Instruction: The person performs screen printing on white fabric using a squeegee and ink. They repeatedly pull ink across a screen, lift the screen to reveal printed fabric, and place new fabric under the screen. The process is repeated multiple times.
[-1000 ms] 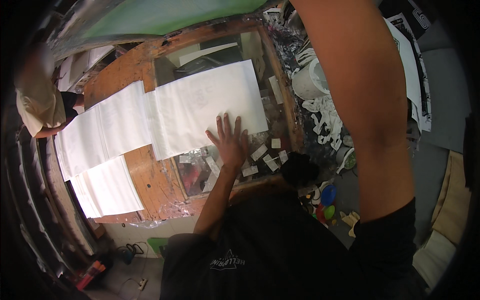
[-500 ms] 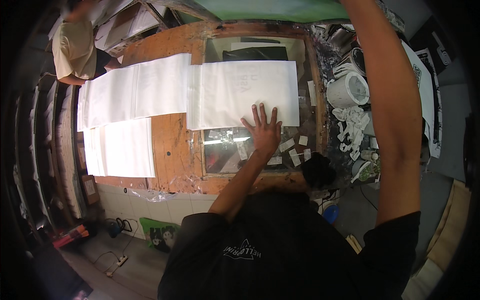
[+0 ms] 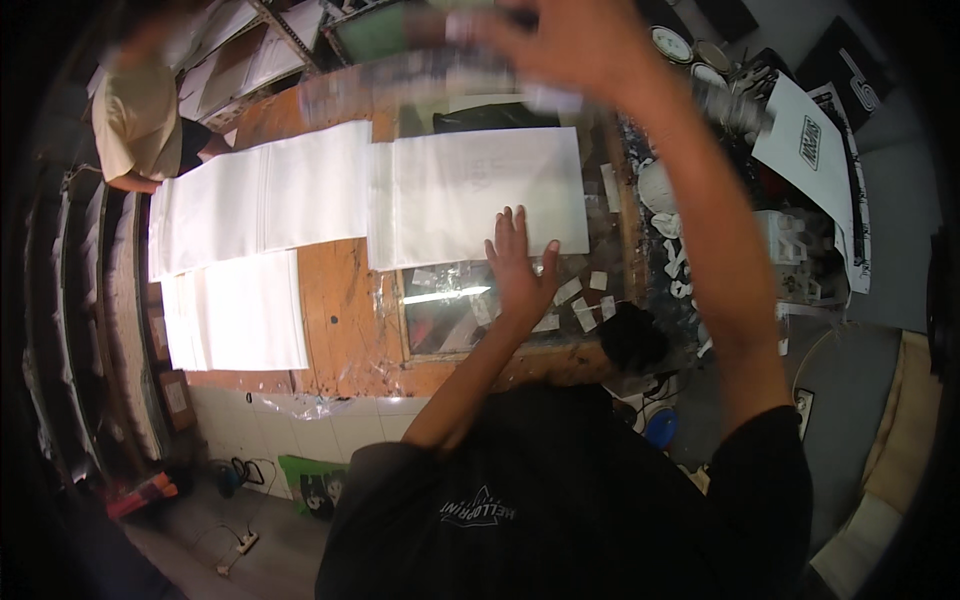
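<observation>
My left hand [image 3: 522,278] lies with outstretched fingers at the front edge of a white sheet [image 3: 480,190], which looks thin and slightly see-through with faint dark marks. The sheet rests over a glass pane [image 3: 440,325] set into the wooden table [image 3: 335,340]. High at the far side, my right hand [image 3: 575,45] is raised and smeared by motion, so whether its fingers grip anything is unclear. Beside it stretches a blurred, long greyish edge [image 3: 400,80], with a green panel [image 3: 375,35] behind. More white sheets [image 3: 265,195] overlap on the left, with another white stack [image 3: 235,315] nearer me.
A person in a light shirt [image 3: 140,120] stands at the far left. Shelves of stacked sheets [image 3: 125,310] line the left side. Tubs [image 3: 672,45], crumpled white material [image 3: 665,225] and a printed white board [image 3: 805,140] lie on the right. A black bundle [image 3: 633,335] sits at the near edge.
My right arm has swung leftward, bringing the hand into view at the top. The green panel has shifted away and a blurred edge has appeared. My left hand stays on the sheet, fingers closer together.
</observation>
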`<action>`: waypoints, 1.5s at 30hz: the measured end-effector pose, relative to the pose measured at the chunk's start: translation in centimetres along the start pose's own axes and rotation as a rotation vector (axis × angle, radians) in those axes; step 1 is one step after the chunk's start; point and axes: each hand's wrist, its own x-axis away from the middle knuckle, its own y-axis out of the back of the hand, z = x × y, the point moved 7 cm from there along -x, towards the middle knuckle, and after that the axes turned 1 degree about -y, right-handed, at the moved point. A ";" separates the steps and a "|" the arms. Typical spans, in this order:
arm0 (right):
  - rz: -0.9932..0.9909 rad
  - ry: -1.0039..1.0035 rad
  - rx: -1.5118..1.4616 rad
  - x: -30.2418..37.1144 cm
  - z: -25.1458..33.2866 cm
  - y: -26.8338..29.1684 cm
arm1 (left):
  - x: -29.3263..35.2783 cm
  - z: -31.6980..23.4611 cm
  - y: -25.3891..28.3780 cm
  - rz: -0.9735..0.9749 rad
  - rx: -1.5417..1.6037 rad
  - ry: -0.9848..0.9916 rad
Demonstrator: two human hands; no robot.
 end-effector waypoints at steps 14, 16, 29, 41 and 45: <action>-0.058 -0.027 -0.006 -0.4 -21.2 -24.1 | 9.5 8.4 0.7 -0.013 1.411 1.206; -0.117 -0.029 0.072 -1.8 -21.3 -25.7 | 9.8 8.7 0.5 -0.046 1.401 1.228; 0.018 0.093 -0.026 20.2 -5.7 -25.3 | 10.0 7.5 2.3 -0.069 1.275 1.161; -0.038 0.050 0.041 20.0 -7.2 -29.1 | 10.6 9.6 0.7 -0.155 1.215 1.252; -0.056 0.023 0.093 13.4 -9.4 -30.7 | 11.6 9.7 0.7 -0.147 1.223 1.225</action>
